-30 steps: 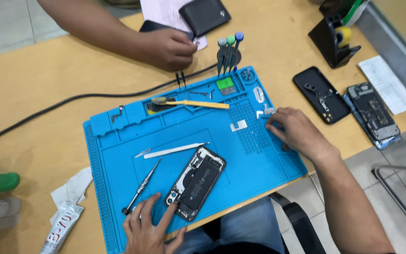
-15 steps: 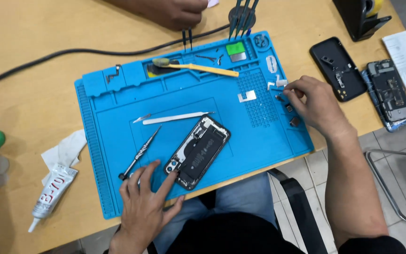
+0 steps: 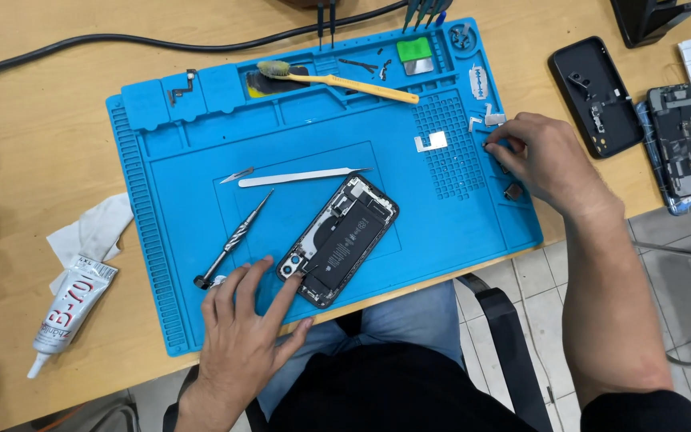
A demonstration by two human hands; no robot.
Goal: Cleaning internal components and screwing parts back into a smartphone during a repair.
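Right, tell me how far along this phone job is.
Done: the phone lies opened on the blue mat, insides exposed, with small loose parts set out by the mat's right edge. In hand: the left hand steadies the phone's lower end, while the right hand reaches among those small parts. Left: the phone is not yet closed; the screwdriver and tweezers lie unused.

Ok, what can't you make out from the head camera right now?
- What the right hand pinches: its fingers cover it.
- Small parts in the blue mat trays near that hand: too small to identify.
- Tools at the mat's top edge: cut off by the frame.
- Opened phone lower corner: under the left hand fingers.
- Black holder, top right: cropped.
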